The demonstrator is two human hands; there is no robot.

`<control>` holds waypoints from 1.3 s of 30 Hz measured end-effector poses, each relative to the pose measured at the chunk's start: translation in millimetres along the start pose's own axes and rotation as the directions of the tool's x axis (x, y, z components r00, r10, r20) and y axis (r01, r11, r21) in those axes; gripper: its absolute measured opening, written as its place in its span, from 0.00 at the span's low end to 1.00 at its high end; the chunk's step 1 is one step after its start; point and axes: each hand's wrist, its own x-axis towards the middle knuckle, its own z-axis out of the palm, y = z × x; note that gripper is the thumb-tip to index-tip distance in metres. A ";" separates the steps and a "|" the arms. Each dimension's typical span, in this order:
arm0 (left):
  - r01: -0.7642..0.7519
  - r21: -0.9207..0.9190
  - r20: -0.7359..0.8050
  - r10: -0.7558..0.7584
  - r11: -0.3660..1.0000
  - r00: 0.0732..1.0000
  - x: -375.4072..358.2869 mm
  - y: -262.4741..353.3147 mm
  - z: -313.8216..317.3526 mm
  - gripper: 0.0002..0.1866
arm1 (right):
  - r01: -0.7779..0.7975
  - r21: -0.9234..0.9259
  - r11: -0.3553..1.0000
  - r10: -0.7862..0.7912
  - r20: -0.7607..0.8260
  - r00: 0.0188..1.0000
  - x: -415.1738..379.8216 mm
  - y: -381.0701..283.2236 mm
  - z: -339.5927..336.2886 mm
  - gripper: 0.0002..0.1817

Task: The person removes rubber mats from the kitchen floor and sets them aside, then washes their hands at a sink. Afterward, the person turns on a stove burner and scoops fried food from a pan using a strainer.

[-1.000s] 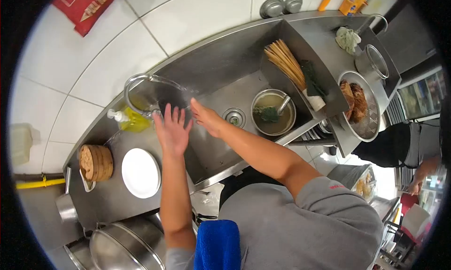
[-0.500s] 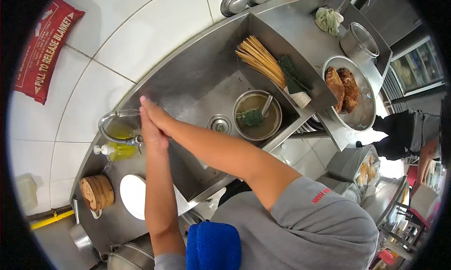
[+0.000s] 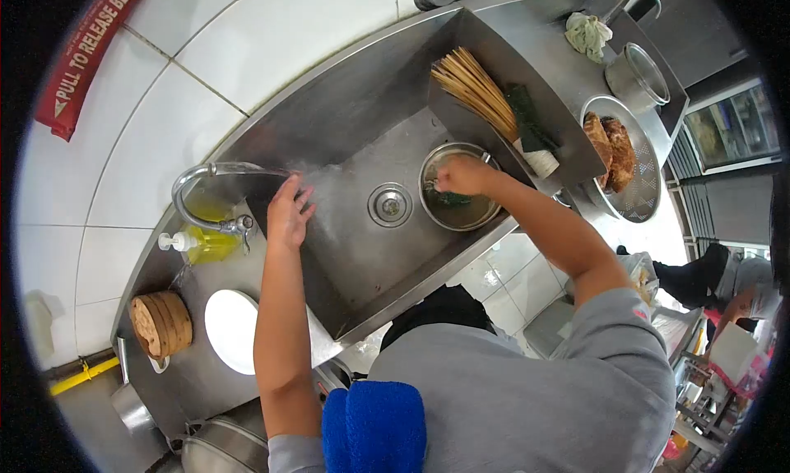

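Note:
My left hand (image 3: 288, 216) is at the tip of the curved faucet (image 3: 191, 185), fingers apart and holding nothing. Water splashes beside it against the sink wall. Over the metal pot (image 3: 473, 215) in the sink (image 3: 354, 263), my right hand (image 3: 462, 177) has its fingers curled closed at the rim; what they grip is hidden. Cloudy liquid and a dark green scrubber (image 3: 448, 197) show in the pot below this hand. The round drain (image 3: 389, 205) lies between my hands.
Wooden sticks (image 3: 477, 90) and a green pad (image 3: 527, 115) stand in the side compartment. A colander (image 3: 646, 189) holds browned food. At left are a soap bottle (image 3: 210, 244), bamboo steamer (image 3: 162, 325) and white plate (image 3: 232, 331). Another person (image 3: 741, 284) is far right.
My hands, pressed together by the faucet before, are now apart. The right hand has moved right to the pot, while the left has stayed by the spout and its fingers have spread.

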 end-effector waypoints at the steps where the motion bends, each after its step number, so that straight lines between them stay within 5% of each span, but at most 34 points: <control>1: 0.001 0.001 0.000 -0.001 1.000 1.000 0.2 -3.5 -1.1 0.30 | 0.000 0.001 1.000 0.000 0.001 1.000 -1.8 2.1 7.0 0.17; 3: 0.035 -0.007 0.005 -0.035 0.999 0.999 -2.5 -13.6 -2.2 0.28 | 0.043 -0.274 0.961 -0.059 -0.053 0.997 -10.1 1.1 28.6 0.16; 7: 0.103 -0.023 0.029 -0.102 0.994 0.994 -14.2 -33.4 0.7 0.26 | -0.096 -0.383 0.919 -0.023 -0.293 0.956 12.5 12.9 78.6 0.17; 9: 0.108 -0.017 0.041 -0.107 0.994 0.993 -22.9 -40.4 -1.4 0.24 | -0.172 -0.362 0.916 0.222 0.101 0.970 26.6 16.4 63.7 0.20; 10: 0.121 -0.010 0.053 -0.121 0.993 0.991 -26.9 -41.9 -4.1 0.22 | -0.167 -0.360 0.918 0.217 0.103 0.971 24.6 16.7 56.2 0.20; 12: 0.130 -0.025 0.038 -0.129 0.991 0.991 -28.1 -46.9 -12.8 0.20 | -0.128 -0.114 0.985 0.120 -0.077 0.990 10.2 23.9 39.3 0.22; 20: 0.138 -0.100 0.112 -0.127 0.985 0.986 -38.2 -52.2 -3.9 0.18 | -0.219 -0.082 0.972 0.226 0.097 0.969 -4.2 32.1 14.4 0.25; 23: 0.157 -0.099 0.161 -0.140 0.983 0.977 -37.2 -66.8 12.5 0.20 | -0.228 0.184 0.956 0.248 -0.094 0.964 -9.9 19.6 12.4 0.23; 25: 0.147 -0.137 0.160 -0.125 0.980 0.979 -43.7 -66.8 38.3 0.22 | -0.060 0.665 0.745 0.162 -0.093 0.982 -2.7 5.1 15.6 0.21; 27: 0.116 -0.176 0.140 -0.092 0.977 0.986 -45.6 -65.6 66.1 0.26 | 0.050 0.799 0.600 0.208 -0.217 0.954 5.1 -39.1 22.8 0.20; 28: 0.114 -0.170 0.161 -0.086 0.979 0.983 -42.3 -62.8 72.9 0.26 | 0.146 0.761 0.632 0.035 -0.216 0.976 8.5 -61.2 14.8 0.21; 31: -0.018 -0.261 0.015 0.023 0.965 1.000 -31.1 -49.0 76.7 0.27 | 0.368 0.855 0.365 -0.079 -0.365 0.928 29.7 -143.0 24.5 0.28; 32: -0.072 -0.259 -0.066 0.057 0.963 0.996 -25.7 -41.0 66.8 0.26 | 0.204 0.932 0.299 -0.017 -0.208 0.978 14.6 -175.7 11.8 0.31; 34: -0.225 -0.325 -0.212 0.161 0.918 0.964 -4.7 -47.2 45.8 0.27 | 0.329 0.879 0.345 -0.026 -0.341 0.940 38.3 -204.3 46.0 0.31; 35: -0.143 -0.315 -0.151 0.099 0.938 0.983 -6.1 -43.7 45.6 0.28 | 0.332 0.876 0.349 -0.004 -0.353 0.936 51.4 -209.8 57.7 0.31; 39: -0.075 -0.210 -0.032 0.069 0.975 0.997 -44.0 -37.0 88.6 0.29 | 0.140 0.954 -0.265 -0.029 -0.153 0.988 113.9 -217.2 83.6 0.36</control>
